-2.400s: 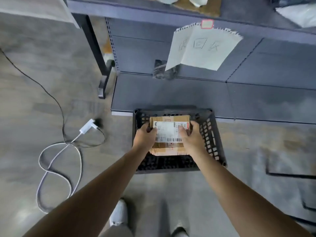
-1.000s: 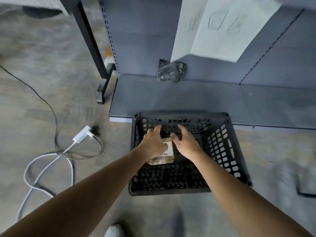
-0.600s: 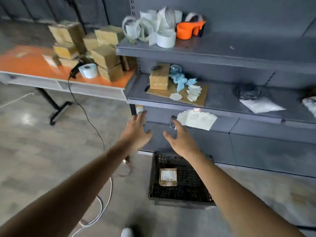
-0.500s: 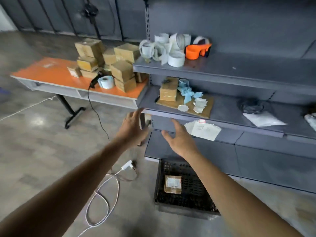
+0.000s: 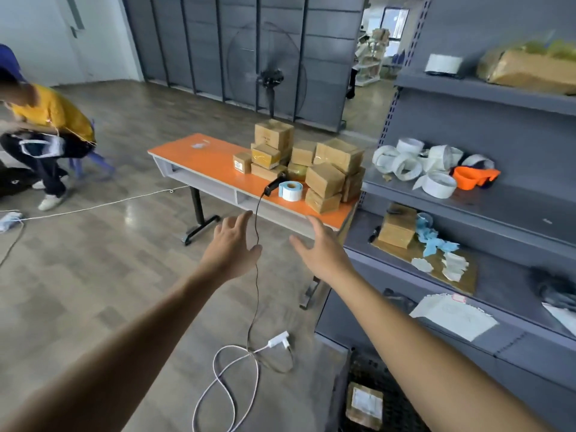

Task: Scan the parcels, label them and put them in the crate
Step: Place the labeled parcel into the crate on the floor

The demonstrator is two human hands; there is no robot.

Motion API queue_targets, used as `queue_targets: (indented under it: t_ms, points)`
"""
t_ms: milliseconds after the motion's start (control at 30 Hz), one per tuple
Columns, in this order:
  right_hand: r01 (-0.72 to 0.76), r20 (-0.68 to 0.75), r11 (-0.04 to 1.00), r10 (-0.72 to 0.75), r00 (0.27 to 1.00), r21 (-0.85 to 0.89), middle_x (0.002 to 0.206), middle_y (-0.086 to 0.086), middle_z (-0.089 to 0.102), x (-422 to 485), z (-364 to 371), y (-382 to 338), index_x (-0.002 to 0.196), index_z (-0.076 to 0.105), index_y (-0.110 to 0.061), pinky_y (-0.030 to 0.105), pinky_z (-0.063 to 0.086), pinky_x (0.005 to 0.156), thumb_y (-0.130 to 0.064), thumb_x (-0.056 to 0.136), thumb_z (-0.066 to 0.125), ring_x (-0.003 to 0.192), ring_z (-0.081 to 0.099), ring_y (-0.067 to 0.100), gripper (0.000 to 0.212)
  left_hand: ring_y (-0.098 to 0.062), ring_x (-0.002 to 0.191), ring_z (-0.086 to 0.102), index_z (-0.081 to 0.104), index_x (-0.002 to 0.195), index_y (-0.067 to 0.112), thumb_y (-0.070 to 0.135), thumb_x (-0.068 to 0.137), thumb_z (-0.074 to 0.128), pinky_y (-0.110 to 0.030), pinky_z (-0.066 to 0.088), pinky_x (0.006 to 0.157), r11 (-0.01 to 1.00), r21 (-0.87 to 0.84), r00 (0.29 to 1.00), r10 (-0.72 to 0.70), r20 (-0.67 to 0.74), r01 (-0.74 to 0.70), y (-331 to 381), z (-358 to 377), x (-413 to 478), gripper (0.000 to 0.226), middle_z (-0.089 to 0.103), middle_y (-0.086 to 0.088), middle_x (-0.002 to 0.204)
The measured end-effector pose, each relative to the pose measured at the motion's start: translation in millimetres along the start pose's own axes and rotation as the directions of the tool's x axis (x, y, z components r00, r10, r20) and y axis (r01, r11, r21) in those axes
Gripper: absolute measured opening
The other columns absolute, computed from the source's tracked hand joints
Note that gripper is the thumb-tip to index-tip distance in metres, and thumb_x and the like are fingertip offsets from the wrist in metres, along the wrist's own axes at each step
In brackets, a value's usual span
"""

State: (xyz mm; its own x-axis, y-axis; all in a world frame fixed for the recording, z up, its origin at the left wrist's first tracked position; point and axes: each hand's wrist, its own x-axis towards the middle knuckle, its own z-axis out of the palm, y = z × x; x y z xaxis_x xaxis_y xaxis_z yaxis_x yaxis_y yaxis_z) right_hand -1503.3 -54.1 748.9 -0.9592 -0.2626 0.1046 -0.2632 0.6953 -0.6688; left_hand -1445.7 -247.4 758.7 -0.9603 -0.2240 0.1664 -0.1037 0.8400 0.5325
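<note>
Out over the floor at twelve o'clock, both hands hover with nothing in them: the left hand (image 5: 232, 249) and the right hand (image 5: 322, 251) are spread, fingers loose and apart. Beyond them, towards one o'clock, cardboard parcels (image 5: 324, 169) are stacked on the orange table (image 5: 212, 163) beside a barcode scanner (image 5: 274, 183) and a blue label roll (image 5: 290, 190). Down at five o'clock, one labelled parcel (image 5: 364, 405) lies in the black crate (image 5: 363, 366).

Warehouse packing/dispatch room. Right side: grey steel shelving (image 5: 514, 210) with white rolls (image 5: 411, 160) and an orange tape dispenser (image 5: 473, 176). Centre: orange table (image 5: 212, 160) stacked with taped cardboard boxes (image 5: 324, 179), with a corded scanner (image 5: 274, 183) and label roll (image 5: 290, 190) beside them. Bottom right: black crate (image 5: 399, 413) on the floor, labelled parcel (image 5: 364, 405) inside. Big industrial fan (image 5: 268, 76) top centre.
</note>
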Motion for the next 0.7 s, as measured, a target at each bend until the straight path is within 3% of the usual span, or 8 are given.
queue_targets:
  t_ms: [133, 367, 700]
  points:
    - [0.030, -0.036, 0.990, -0.036, 0.999, -0.138, 0.148, 0.003, 0.037, 46, 55, -60, 0.149, 0.021, -0.037, 0.031, 0.041, 0.082, -0.061, 0.093, 0.048, 0.130, 0.045, 0.023, 0.067, -0.030, 0.136, 0.027, 0.021, 0.150, 0.025, 0.034, 0.087, 0.058, -0.044, 0.035, 0.106, 0.998, 0.036, 0.997, 0.059, 0.049, -0.061, -70, -42, 42, 0.073, 0.033, -0.007, 0.144]
    - [0.017, -0.078, 0.987, -0.030, 0.996, -0.161, 0.149, 0.005, 0.036, 125, 113, -140, 0.151, 0.022, -0.033, 0.041, 0.049, 0.095, -0.059, 0.093, 0.048, 0.132, 0.043, 0.025, 0.068, -0.030, 0.133, 0.030, 0.022, 0.149, 0.023, 0.033, 0.088, 0.056, -0.042, 0.034, 0.108, 0.997, 0.040, 0.996, 0.060, 0.061, -0.062, -151, -94, 120, 0.070, 0.037, -0.006, 0.141]
    - [-0.032, -0.127, 0.989, 0.014, 0.992, -0.141, 0.146, 0.003, 0.038, 277, 178, -154, 0.147, 0.020, -0.034, 0.040, 0.051, 0.092, -0.063, 0.091, 0.049, 0.130, 0.043, 0.023, 0.069, -0.032, 0.136, 0.025, 0.016, 0.152, 0.023, 0.033, 0.092, 0.053, -0.044, 0.034, 0.107, 0.995, 0.044, 0.991, 0.084, 0.099, -0.089, -211, -94, 266, 0.071, 0.030, -0.007, 0.146]
